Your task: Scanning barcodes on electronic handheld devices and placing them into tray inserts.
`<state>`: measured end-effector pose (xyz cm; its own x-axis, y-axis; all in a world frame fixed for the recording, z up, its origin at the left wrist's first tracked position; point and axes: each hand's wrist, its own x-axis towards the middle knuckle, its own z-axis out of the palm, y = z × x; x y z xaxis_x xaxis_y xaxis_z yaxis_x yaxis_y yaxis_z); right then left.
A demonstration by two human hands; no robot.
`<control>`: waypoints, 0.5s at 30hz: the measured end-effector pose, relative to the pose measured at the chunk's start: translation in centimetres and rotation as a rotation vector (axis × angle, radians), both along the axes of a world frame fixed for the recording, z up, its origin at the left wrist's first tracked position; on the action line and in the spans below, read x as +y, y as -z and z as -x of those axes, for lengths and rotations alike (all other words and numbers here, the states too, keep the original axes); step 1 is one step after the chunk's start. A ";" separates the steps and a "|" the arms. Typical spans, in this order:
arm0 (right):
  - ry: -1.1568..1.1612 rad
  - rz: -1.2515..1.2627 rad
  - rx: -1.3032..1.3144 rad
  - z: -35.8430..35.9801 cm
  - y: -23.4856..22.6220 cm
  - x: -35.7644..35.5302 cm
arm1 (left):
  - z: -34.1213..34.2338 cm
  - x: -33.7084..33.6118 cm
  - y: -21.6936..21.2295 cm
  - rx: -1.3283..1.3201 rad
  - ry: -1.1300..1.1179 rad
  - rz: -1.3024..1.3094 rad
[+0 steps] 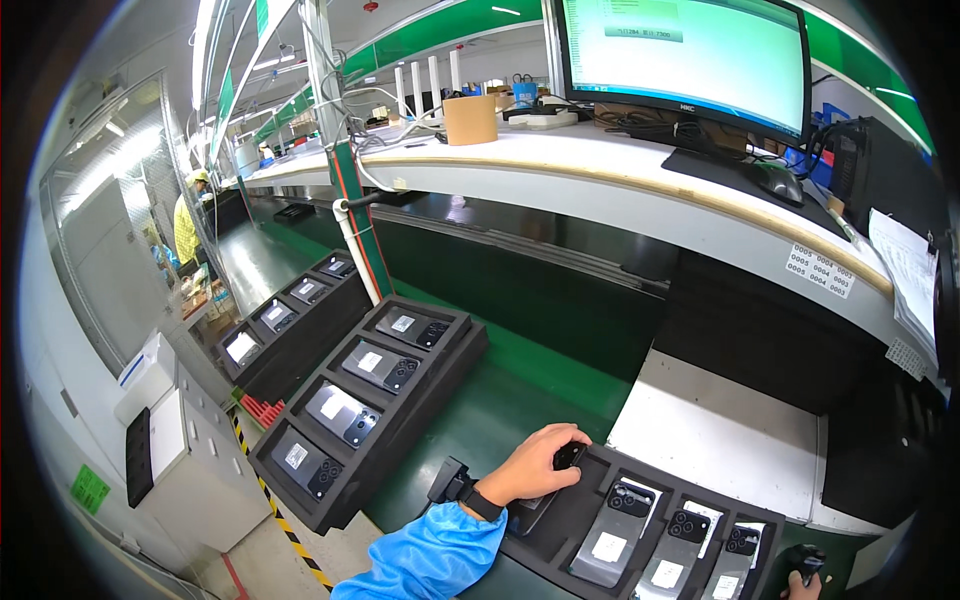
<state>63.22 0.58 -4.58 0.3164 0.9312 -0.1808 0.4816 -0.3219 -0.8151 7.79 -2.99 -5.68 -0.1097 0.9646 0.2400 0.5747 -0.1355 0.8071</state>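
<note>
In the head view, the left hand [538,465] grips the camera end of a dark phone [569,456] at the leftmost slot of a black tray [588,492], beside three labelled phones [608,546]; the right hand [803,588], partly cut off at the lower edge, holds a black object [805,560].

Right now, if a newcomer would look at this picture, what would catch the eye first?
Probably the left hand, below a blue sleeve, gripping a dark phone at the left end of the near black tray. Next, likely, the bright monitor at upper right, and another black tray with four phones, left of centre.
</note>
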 end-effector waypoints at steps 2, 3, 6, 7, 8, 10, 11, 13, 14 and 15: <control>-0.039 -0.022 0.010 0.1 0.0 0.0 | 0.1 0.1 0.2 0.007 0.008 -0.001; -0.041 -0.023 0.008 0.1 0.0 0.1 | 0.1 0.1 0.2 0.019 0.007 -0.006; -0.040 -0.031 0.028 0.3 -0.1 0.0 | 0.1 0.1 0.4 0.035 0.004 -0.031; -0.015 -0.016 0.007 0.3 -0.2 0.0 | 0.1 0.0 0.4 0.028 0.005 -0.016; 0.012 -0.002 -0.013 0.3 -0.2 -0.1 | 0.1 0.0 0.3 0.034 0.001 -0.021; 0.010 0.028 -0.019 0.3 -0.3 -0.1 | 0.0 0.0 0.2 0.035 0.005 -0.021; 0.003 0.047 -0.026 0.3 -0.3 -0.1 | 0.0 -0.1 0.1 0.040 0.004 -0.015; -0.020 0.024 -0.030 0.1 -0.2 0.0 | 0.0 -0.1 -0.1 0.039 0.001 -0.021; -0.047 0.004 -0.025 0.0 -0.2 0.1 | 0.0 -0.1 -0.1 0.043 0.002 -0.011; -0.029 0.002 -0.012 0.0 -0.1 0.1 | 0.0 0.0 -0.2 0.052 -0.001 -0.005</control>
